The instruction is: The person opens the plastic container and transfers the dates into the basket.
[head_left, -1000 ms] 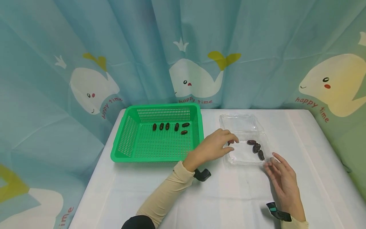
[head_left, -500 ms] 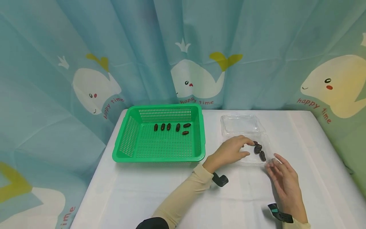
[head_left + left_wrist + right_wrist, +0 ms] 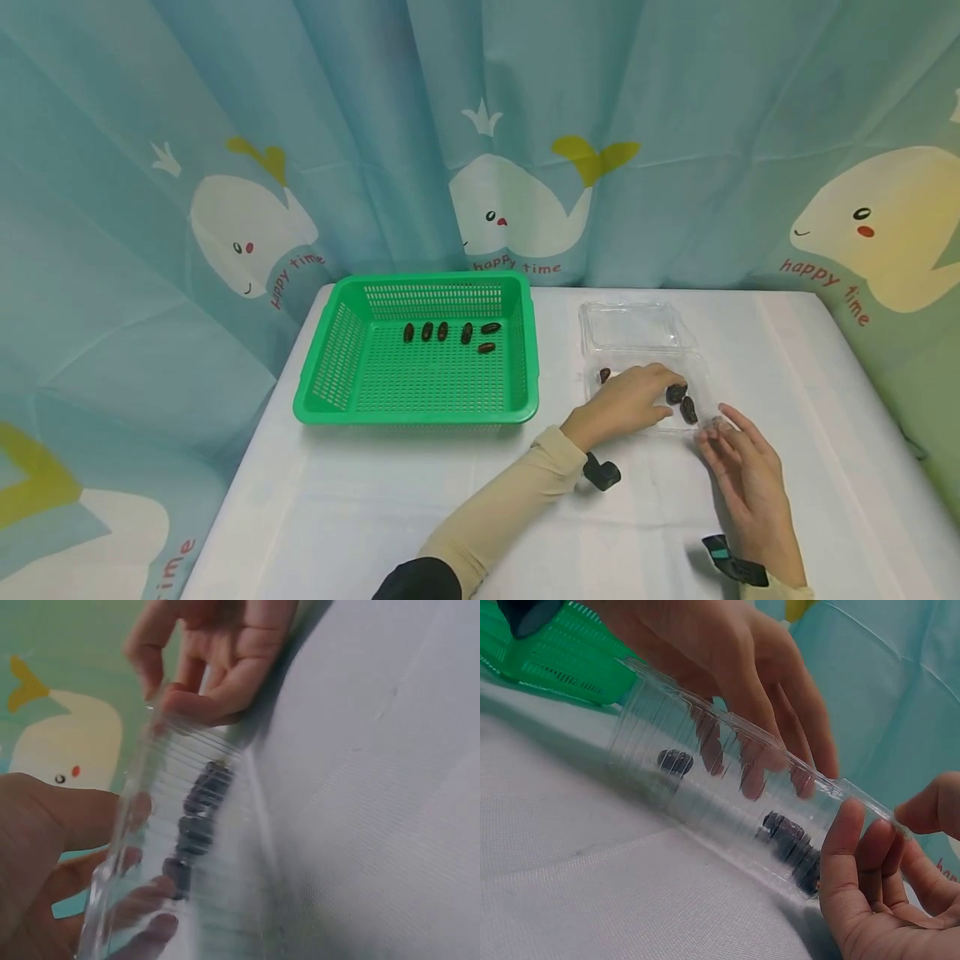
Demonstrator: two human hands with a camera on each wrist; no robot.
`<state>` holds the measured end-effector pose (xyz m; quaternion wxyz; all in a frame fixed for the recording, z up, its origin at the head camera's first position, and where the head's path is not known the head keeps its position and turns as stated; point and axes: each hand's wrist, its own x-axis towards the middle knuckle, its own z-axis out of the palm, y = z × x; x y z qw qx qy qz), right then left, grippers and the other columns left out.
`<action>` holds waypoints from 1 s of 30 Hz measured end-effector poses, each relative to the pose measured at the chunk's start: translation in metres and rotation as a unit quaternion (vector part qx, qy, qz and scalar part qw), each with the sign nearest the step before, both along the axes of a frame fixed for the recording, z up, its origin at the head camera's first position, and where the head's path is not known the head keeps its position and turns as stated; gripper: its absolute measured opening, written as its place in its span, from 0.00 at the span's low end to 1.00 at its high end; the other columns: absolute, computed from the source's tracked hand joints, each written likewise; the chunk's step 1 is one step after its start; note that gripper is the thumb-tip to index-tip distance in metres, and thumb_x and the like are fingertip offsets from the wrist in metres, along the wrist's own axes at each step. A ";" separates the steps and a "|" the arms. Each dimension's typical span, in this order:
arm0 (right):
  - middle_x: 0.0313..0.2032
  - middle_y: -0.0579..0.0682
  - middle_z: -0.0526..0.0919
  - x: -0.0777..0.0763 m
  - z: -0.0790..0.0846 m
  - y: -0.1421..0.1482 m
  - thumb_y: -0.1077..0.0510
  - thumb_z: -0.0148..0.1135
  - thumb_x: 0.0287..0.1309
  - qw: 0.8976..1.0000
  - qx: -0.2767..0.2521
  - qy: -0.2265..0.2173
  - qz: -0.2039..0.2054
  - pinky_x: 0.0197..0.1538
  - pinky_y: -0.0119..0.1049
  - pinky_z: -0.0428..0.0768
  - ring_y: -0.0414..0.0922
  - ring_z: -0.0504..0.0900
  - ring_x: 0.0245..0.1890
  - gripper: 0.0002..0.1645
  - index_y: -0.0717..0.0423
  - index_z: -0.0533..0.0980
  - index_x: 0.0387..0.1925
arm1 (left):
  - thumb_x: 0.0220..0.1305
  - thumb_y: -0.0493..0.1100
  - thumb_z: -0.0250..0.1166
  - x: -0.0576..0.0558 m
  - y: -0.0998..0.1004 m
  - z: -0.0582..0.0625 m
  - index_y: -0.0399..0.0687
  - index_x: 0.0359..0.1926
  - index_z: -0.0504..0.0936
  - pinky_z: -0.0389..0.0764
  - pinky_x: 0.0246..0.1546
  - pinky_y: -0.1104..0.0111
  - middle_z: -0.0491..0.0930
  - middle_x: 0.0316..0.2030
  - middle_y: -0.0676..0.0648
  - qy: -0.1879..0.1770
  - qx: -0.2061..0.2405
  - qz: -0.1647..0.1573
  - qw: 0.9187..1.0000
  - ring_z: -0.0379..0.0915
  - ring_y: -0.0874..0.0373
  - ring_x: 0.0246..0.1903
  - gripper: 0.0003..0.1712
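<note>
A clear plastic clamshell box [image 3: 697, 367] holds several dark, wrinkled dates. My left hand [image 3: 628, 402] reaches down into it with relaxed, spread fingers, right beside the dates [image 3: 677, 393] at the right end. In the right wrist view those fingers [image 3: 742, 712] hang past the rim, apart from one another, with no date between them. One date [image 3: 604, 375] lies alone at the box's left end. My right hand [image 3: 742, 471] pinches the front right corner of the box between thumb and fingers, as the left wrist view also shows.
A green slotted basket [image 3: 412, 417] stands to the left, with several dates [image 3: 442, 332] laid out on its floor. The box's hinged lid [image 3: 630, 325] lies folded back behind it. A whale-print curtain [image 3: 360, 150] hangs along the table's far edge.
My left hand has moved right across the box, from its left side to the dates at the right end. It uncovers the lone date. The right hand keeps its place.
</note>
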<state>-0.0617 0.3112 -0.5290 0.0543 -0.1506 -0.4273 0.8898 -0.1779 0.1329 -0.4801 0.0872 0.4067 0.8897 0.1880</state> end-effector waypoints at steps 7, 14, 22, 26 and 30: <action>0.40 0.46 0.81 0.000 0.000 -0.001 0.67 0.50 0.78 1.000 0.006 0.010 0.006 0.51 0.29 0.86 0.39 0.85 0.41 0.20 0.51 0.76 0.63 | 0.75 0.53 0.65 -0.002 0.014 -0.002 0.63 0.74 0.72 0.80 0.52 0.78 0.74 0.70 0.60 0.011 -0.057 0.006 0.998 0.78 0.67 0.60 0.30; 0.41 0.47 0.81 0.000 0.000 -0.001 0.68 0.50 0.78 1.000 0.002 0.008 0.005 0.52 0.30 0.86 0.39 0.85 0.41 0.20 0.51 0.77 0.62 | 0.75 0.54 0.64 -0.005 0.026 -0.008 0.66 0.71 0.75 0.81 0.42 0.74 0.78 0.62 0.60 0.046 -0.108 0.011 0.993 0.79 0.66 0.52 0.26; 0.40 0.47 0.82 0.000 0.000 0.000 0.68 0.49 0.77 1.000 -0.001 0.013 0.005 0.51 0.30 0.87 0.39 0.85 0.41 0.20 0.52 0.77 0.62 | 0.72 0.55 0.67 -0.003 0.028 -0.011 0.66 0.58 0.83 0.78 0.35 0.74 0.80 0.55 0.60 0.056 -0.096 0.030 0.993 0.77 0.67 0.47 0.16; 0.40 0.47 0.82 -0.001 0.000 0.001 0.69 0.49 0.77 1.000 0.000 0.012 0.004 0.51 0.30 0.87 0.39 0.85 0.40 0.20 0.52 0.78 0.61 | 0.68 0.62 0.69 -0.002 0.031 -0.014 0.65 0.56 0.82 0.79 0.35 0.73 0.81 0.54 0.59 0.067 -0.104 0.046 0.991 0.76 0.66 0.46 0.20; 0.40 0.47 0.82 0.000 -0.001 0.001 0.69 0.49 0.77 1.000 0.001 0.009 0.006 0.51 0.30 0.87 0.39 0.85 0.41 0.20 0.51 0.78 0.60 | 0.65 0.65 0.70 -0.001 0.033 -0.017 0.63 0.55 0.81 0.80 0.34 0.73 0.82 0.51 0.58 0.089 -0.116 0.058 0.988 0.78 0.64 0.44 0.23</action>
